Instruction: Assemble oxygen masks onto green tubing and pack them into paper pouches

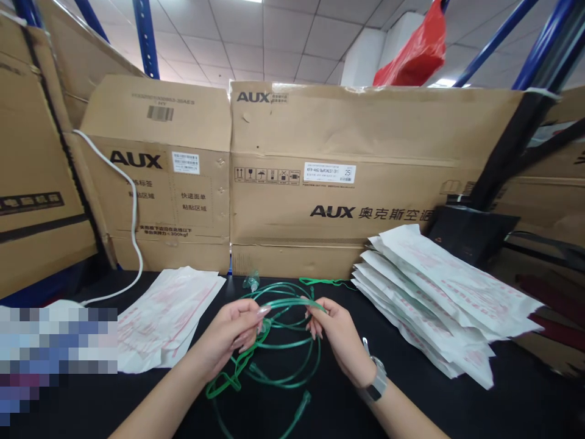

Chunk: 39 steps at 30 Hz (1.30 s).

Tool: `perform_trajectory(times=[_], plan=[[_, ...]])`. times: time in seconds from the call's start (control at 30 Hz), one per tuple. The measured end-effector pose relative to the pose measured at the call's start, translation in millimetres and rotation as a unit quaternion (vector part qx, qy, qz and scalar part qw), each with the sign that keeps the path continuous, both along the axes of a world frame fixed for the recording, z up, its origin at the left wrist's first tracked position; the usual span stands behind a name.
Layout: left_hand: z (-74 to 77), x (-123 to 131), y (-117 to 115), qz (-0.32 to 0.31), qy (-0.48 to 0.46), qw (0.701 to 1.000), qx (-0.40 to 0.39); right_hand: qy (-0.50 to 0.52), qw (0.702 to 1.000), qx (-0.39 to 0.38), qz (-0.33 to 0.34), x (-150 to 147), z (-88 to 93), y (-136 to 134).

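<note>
On a black worktable [512, 390]: a person's two bare hands sit close together near the near edge, above a loose tangle of tubing.

Left hand [226, 341]: fingers [249, 329] curl narrow, pinching a length of green plastic tubing [292, 302] between thumb and fingertips.

Right hand [338, 344]: fingers [315, 326] also close narrow on that same length, a short gap from the left fingertips; a wristwatch [377, 381] sits on this wrist.

Tubing: its held length arcs between both hands, while the rest lies looped on the tabletop beneath them, crossing itself in several places.

Tubing ends: a clear plastic connector [251, 281] lies just past the coil, and a second tube end [304, 399] lies nearer the person.

Left side: a flat pile of white pouches with pink print [169, 317] lies beside the left hand, near a pixelated patch [55, 360].

Right side: a larger fanned stack of matching pouches [439, 299] lies well beside the right hand.

Behind: flattened AUX cardboard boxes [342, 183] stand upright along the far edge, with a white cable [133, 213] running down them.
</note>
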State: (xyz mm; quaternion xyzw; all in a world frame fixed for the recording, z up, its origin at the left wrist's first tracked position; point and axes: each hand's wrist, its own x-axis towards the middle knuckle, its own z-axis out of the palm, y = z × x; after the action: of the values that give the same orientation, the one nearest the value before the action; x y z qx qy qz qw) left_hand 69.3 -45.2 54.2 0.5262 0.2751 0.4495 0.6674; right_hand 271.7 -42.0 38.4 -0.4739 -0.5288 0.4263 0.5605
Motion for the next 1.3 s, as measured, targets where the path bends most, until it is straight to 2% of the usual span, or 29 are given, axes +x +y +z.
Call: perform_trajectory(times=[0.13,0.27,0.43,0.57,0.67,0.77,0.87,0.93,1.03,1.1,1.23,1.3], plan=[[5.3,-11,3,0.036,-0.041,0.998,0.021,0.064,0.996,0.039,-0.037,11,2.0,4],[8.9,-18,5,0.037,-0.091,0.995,0.023,0.066,0.992,0.056,-0.087,22,-1.3,13],[6.1,-18,13,0.057,-0.187,0.980,-0.022,0.068,0.995,0.018,-0.071,23,-9.9,16],[-1.8,-16,21,0.059,-0.250,0.965,-0.046,0.072,0.996,-0.012,-0.051,18,-7.4,13],[-5.5,-14,23,0.058,-0.280,0.956,-0.064,0.083,0.995,-0.049,-0.005,17,-1.7,9],[-7.9,-12,23,0.065,-0.287,0.953,-0.064,0.087,0.985,-0.124,0.086,18,2.0,5],[-9.6,-12,23,0.074,-0.281,0.955,-0.062,0.031,0.967,-0.175,0.182,18,4.1,-2],[-6.4,-14,26,0.083,-0.272,0.957,-0.058,0.001,0.955,-0.198,0.222,17,8.1,-5],[14.4,-22,34,0.096,-0.269,0.957,-0.046,0.065,0.958,-0.183,0.211,13,26.3,1],[40.1,-29,39,0.087,-0.262,0.961,-0.020,0.127,0.965,-0.129,0.187,12,48.7,11],[97.8,-37,40,0.068,-0.205,0.976,0.041,0.172,0.964,-0.072,0.189,14,104.9,32],[116.1,-40,36,0.070,-0.202,0.974,0.073,0.201,0.957,-0.038,0.206,16,126.6,35]])
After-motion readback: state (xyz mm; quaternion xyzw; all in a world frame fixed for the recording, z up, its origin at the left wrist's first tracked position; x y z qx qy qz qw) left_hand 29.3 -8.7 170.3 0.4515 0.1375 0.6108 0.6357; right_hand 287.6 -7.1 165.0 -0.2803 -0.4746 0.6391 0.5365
